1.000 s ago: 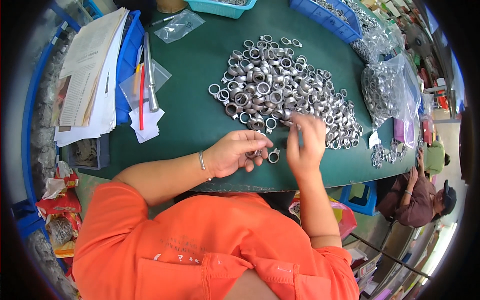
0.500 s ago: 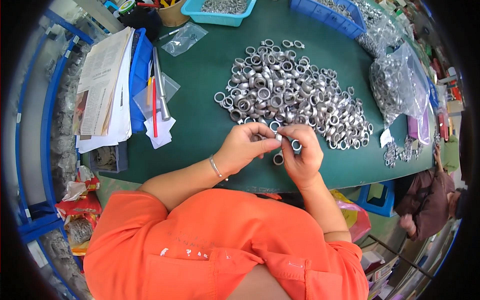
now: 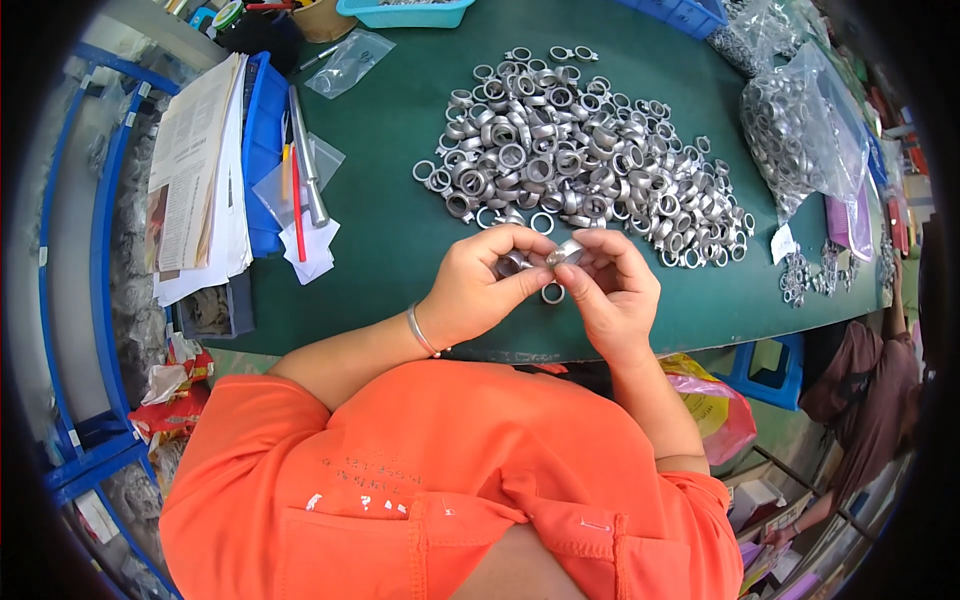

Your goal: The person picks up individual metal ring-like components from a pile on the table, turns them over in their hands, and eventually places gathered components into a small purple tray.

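My two hands meet at the near side of a large pile of silver metal rings [image 3: 540, 168]. Thumb and fingers of my right hand [image 3: 622, 298] pinch a shiny metal ring [image 3: 566, 252], its wide band facing up. My left hand [image 3: 474, 287] is closed, its thumb tip touching or close to that ring. Another ring [image 3: 512, 264] sits inside the left fingers, partly covered by them. Just below my fingertips a loose ring [image 3: 553, 293] lies on the green table [image 3: 380, 220]. A further ring [image 3: 541, 223] rests at the pile's near edge.
At left, papers [image 3: 200, 180] lean over a blue tray [image 3: 262, 150], beside a metal rod [image 3: 308, 165] and red pen [image 3: 298, 215]. A bag of rings [image 3: 800, 135] stands at right. A turquoise basin [image 3: 405, 12] sits at the back. Another person [image 3: 865, 400] is at far right.
The ring between my hands has turned and shows more of its band. My right fingers have shifted around it. The view has moved slightly; the other person's arm now reaches lower.
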Available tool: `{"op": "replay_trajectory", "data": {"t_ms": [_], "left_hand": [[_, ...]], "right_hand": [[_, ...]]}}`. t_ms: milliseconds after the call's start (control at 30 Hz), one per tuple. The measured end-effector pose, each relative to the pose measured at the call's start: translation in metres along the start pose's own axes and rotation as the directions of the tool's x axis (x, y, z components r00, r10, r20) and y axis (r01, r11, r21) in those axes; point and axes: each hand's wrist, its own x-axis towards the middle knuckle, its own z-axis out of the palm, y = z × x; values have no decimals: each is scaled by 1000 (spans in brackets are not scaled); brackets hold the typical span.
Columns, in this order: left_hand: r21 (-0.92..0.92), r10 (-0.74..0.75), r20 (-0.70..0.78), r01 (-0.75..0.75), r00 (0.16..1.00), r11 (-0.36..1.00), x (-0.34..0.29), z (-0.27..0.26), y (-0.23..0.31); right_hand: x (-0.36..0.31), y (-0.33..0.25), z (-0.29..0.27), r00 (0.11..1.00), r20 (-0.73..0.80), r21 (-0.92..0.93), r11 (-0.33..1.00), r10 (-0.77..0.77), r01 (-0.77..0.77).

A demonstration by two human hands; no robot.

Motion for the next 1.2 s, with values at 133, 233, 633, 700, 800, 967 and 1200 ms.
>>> {"op": "replay_trajectory", "data": {"t_ms": [133,233,633,700,800,967,1200], "left_hand": [[-164,-144,25,146,989,976,-1,-2,7],[-167,-155,36,159,987,973,0,-4,3],[-681,-464,430,615,775,396,6,-24,-21],[-643,-455,424,614,783,459,4,-24,-23],[-568,-531,335,617,778,545,7,-17,-13],[-455,-530,239,576,814,679,7,-8,-9],[-204,-418,156,444,895,873,8,-1,-5]], "right_hand": [[1,-2,1,988,-16,-154,977,-153,148],[-1,-5,4,979,-50,-209,961,-197,183],[-2,-13,0,799,437,-532,597,-414,600],[4,6,-18,846,249,-743,467,-472,479],[17,21,-36,942,31,-900,400,-334,172],[11,16,-36,995,-96,-660,751,-36,-36],[-11,-2,-17,963,210,-520,814,-170,257]]}}
